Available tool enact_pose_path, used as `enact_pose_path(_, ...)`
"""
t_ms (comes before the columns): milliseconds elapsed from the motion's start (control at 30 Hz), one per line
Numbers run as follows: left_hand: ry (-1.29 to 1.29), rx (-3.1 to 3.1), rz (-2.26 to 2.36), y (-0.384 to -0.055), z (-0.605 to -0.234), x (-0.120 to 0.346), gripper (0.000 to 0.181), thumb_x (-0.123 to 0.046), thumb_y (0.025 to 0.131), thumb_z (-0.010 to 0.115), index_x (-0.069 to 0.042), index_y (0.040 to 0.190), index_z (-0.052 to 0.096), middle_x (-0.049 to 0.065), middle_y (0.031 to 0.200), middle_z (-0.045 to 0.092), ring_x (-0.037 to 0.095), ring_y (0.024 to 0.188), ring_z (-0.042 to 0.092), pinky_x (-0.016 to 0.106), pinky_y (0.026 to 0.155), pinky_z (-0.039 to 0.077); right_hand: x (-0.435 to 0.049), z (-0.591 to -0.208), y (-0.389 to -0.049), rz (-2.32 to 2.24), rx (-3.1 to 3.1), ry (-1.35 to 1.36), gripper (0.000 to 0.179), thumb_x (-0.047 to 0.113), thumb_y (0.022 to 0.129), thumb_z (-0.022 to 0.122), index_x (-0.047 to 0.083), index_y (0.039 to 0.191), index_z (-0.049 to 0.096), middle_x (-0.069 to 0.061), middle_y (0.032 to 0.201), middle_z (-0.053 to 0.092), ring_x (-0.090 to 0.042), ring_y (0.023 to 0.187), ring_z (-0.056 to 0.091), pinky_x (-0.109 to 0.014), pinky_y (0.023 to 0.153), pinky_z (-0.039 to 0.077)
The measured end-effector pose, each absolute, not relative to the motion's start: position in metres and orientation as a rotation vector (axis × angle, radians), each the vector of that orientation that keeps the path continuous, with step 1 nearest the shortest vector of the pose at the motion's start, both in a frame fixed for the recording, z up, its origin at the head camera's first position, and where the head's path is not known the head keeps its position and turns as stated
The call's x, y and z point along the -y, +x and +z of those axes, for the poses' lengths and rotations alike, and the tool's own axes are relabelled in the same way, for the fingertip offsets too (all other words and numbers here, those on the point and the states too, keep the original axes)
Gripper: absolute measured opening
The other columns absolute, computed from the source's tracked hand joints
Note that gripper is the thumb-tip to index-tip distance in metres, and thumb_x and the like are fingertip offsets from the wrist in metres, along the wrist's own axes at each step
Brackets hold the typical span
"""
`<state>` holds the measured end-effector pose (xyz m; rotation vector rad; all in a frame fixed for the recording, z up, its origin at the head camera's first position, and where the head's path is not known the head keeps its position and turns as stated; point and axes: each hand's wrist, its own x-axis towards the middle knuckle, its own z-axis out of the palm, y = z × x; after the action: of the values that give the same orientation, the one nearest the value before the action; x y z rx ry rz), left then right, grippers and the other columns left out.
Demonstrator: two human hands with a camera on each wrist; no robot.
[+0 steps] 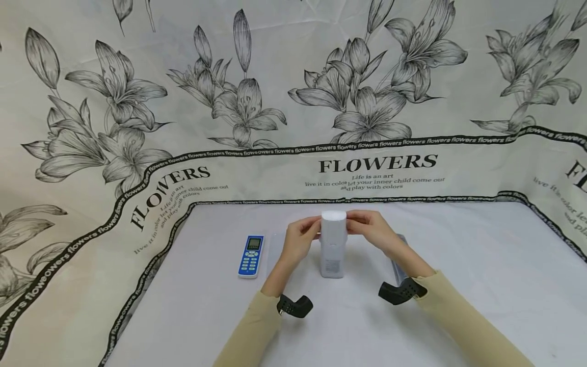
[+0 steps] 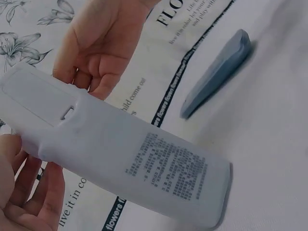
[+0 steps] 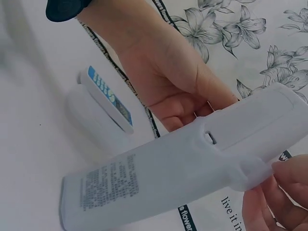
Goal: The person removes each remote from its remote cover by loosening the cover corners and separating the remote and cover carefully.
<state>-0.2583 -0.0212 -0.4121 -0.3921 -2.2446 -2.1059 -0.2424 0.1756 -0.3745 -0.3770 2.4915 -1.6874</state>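
A white remote control (image 1: 333, 244) stands upright between both hands, its back and printed text toward the head camera. A soft translucent cover (image 2: 110, 139) wraps its text end, while the end with the battery lid (image 3: 264, 118) sticks out past the cover's bulging rim. On the left side, the left hand (image 1: 299, 238) pinches the cover at that rim with thumb and fingers. Opposite it, the right hand (image 1: 372, 229) pinches the other side of the rim, where a fold of cover stands out. The remote's front is hidden.
Left of the hands lies a blue-faced remote control (image 1: 250, 256) with a small screen. Beside it is a faint translucent flat thing (image 1: 274, 255). A slim blue-grey object (image 1: 400, 272) lies partly behind the right forearm. A flower-printed cloth (image 1: 257, 173) hangs behind the white table (image 1: 481, 255).
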Motion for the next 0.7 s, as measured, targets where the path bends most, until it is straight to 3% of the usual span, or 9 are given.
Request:
enact_pose_path(133, -0.352, 2.286, -2.133, -0.257, -0.417, 0.021, 0.029, -0.015, 0.097, 0.055, 0.001, 0.12, 0.064, 0.021, 0.11, 0.068, 0.016, 0.086, 0.067, 0.032, 0.078, 0.058, -0.18, -0.377, -0.238, -1.73, -2.446, -0.39, 0.045, 0.017, 0.1, 0.05, -0.01, 0.135, 0.045, -0.03, 0.132, 0.053, -0.009, 0.103, 0.063, -0.029, 0.089, 0.055)
enact_pose_path(300, -0.342, 2.322, -2.147, -0.25, -0.424, 0.024, 0.032, -0.015, 0.096, 0.057, -0.002, 0.125, 0.062, 0.021, 0.112, 0.066, 0.014, 0.086, 0.066, 0.039, 0.08, 0.058, -0.184, -0.381, -0.23, -1.695, -2.434, -0.345, 0.05, 0.022, 0.1, 0.05, -0.008, 0.139, 0.04, -0.03, 0.132, 0.053, -0.028, 0.11, 0.061, -0.032, 0.089, 0.055)
enact_pose_path(400, -0.404, 2.321, -2.14, -0.245, -0.424, 0.027, 0.036, -0.008, 0.093, 0.06, -0.002, 0.129, 0.058, 0.022, 0.113, 0.064, 0.019, 0.09, 0.066, 0.035, 0.079, 0.058, -0.184, -0.383, -0.226, -1.623, -2.4, -0.325, 0.053, 0.025, 0.1, 0.049, -0.01, 0.139, 0.039, -0.03, 0.131, 0.054, -0.033, 0.11, 0.062, -0.037, 0.09, 0.055)
enact_pose_path(600, -0.46, 2.297, -2.115, -0.229, -0.408, 0.027, 0.045, 0.0, 0.086, 0.064, 0.001, 0.13, 0.056, 0.024, 0.114, 0.063, 0.029, 0.095, 0.064, 0.023, 0.077, 0.055, -0.181, -0.387, -0.222, -1.554, -2.445, -0.33, 0.055, 0.029, 0.098, 0.053, -0.011, 0.136, 0.043, -0.028, 0.128, 0.057, -0.029, 0.107, 0.064, -0.045, 0.092, 0.053)
enact_pose_path(700, -0.467, 2.255, -2.077, -0.222, -0.399, 0.024, 0.044, 0.001, 0.084, 0.066, 0.002, 0.127, 0.058, 0.025, 0.11, 0.065, 0.034, 0.095, 0.064, 0.023, 0.078, 0.054, -0.181, -0.387, -0.221, -1.54, -2.522, -0.327, 0.052, 0.028, 0.097, 0.056, -0.01, 0.133, 0.048, -0.025, 0.124, 0.061, -0.029, 0.104, 0.064, -0.046, 0.09, 0.052)
